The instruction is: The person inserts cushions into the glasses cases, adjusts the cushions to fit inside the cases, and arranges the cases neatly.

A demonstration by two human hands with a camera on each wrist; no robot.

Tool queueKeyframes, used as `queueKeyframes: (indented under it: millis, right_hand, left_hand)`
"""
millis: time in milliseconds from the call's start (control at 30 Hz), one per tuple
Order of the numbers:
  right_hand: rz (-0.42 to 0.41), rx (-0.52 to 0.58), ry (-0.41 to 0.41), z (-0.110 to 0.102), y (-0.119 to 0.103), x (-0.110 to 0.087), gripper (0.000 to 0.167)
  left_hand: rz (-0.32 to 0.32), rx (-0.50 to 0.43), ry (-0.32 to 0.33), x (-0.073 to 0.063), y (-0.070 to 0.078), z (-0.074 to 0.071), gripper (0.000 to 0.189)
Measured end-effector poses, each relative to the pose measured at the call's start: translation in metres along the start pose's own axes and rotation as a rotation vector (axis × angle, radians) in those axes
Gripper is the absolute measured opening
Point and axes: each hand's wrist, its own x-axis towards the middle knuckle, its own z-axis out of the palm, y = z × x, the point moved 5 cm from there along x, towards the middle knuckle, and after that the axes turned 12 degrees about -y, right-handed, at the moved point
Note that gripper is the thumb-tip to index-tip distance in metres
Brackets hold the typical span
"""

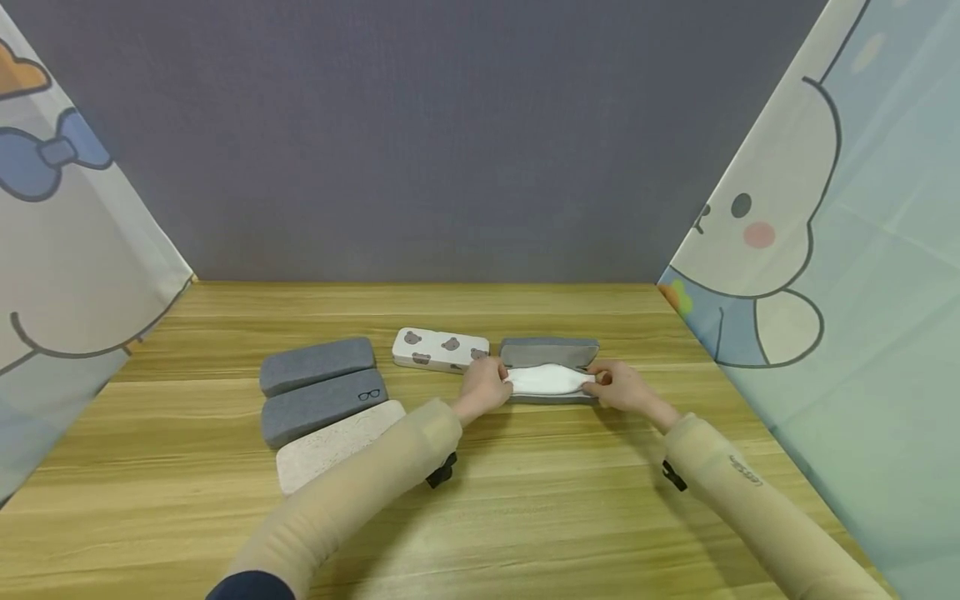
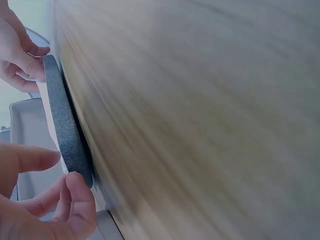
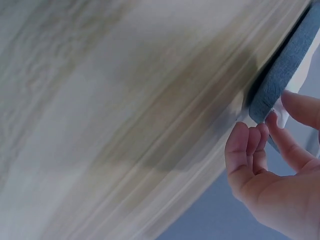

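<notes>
An open grey glasses case [image 1: 549, 354] lies on the table with its lid raised at the back. Across its lower half stretches a soft white cloth [image 1: 549, 379], bulging a little in the middle. My left hand [image 1: 483, 388] pinches the cloth's left end, while the right hand [image 1: 622, 388] pinches the opposite end between thumb and forefinger. From the left wrist, the case's grey outer wall [image 2: 65, 125] hides most of the cloth. In the right wrist view a strip of white cloth [image 3: 301, 72] shows above the rim, and the other fingers curl beside the case.
Just left of the open case is a white case with bear prints [image 1: 435, 348]. Farther left lie a plain grey case [image 1: 318, 365], a grey case with a glasses mark [image 1: 322, 407] and a speckled cream case [image 1: 333, 442], partly behind the left sleeve. A grey panel [image 1: 427, 150] stands behind.
</notes>
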Motion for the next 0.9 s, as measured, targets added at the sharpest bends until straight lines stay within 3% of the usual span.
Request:
queueKeyframes:
  millis: [133, 233, 300, 400, 467, 533, 600, 900]
  right_hand:
    - [0.042, 0.003, -0.017, -0.003, 0.001, -0.003, 0.043]
    - [0.057, 0.017, -0.021, -0.007, 0.003, -0.005, 0.043]
    - [0.064, 0.042, -0.024, -0.008, 0.004, -0.006, 0.043]
    - [0.083, 0.135, -0.048, -0.009, 0.005, -0.006, 0.045]
    - [0.109, 0.22, -0.086, -0.007, 0.005, -0.007, 0.048]
    - [0.147, 0.293, -0.12, -0.006, 0.006, -0.007, 0.054]
    - [0.189, 0.356, -0.146, -0.004, 0.006, -0.008, 0.062]
    - [0.267, 0.551, -0.239, -0.003, 0.013, -0.005, 0.099]
  left_hand:
    - [-0.009, -0.044, -0.002, 0.0, -0.003, -0.003, 0.011]
    - [-0.046, -0.104, -0.023, 0.002, -0.007, -0.003, 0.032]
    - [-0.089, -0.183, -0.056, 0.004, -0.011, -0.003, 0.043]
    - [-0.158, -0.328, -0.092, 0.004, -0.014, -0.002, 0.038]
    - [-0.199, -0.421, -0.112, 0.002, -0.015, -0.001, 0.051]
    - [-0.228, -0.498, -0.127, 0.0, -0.015, -0.001, 0.074]
    - [-0.25, -0.561, -0.15, -0.001, -0.014, -0.001, 0.083]
    - [-0.286, -0.815, -0.236, 0.0, -0.008, 0.002, 0.089]
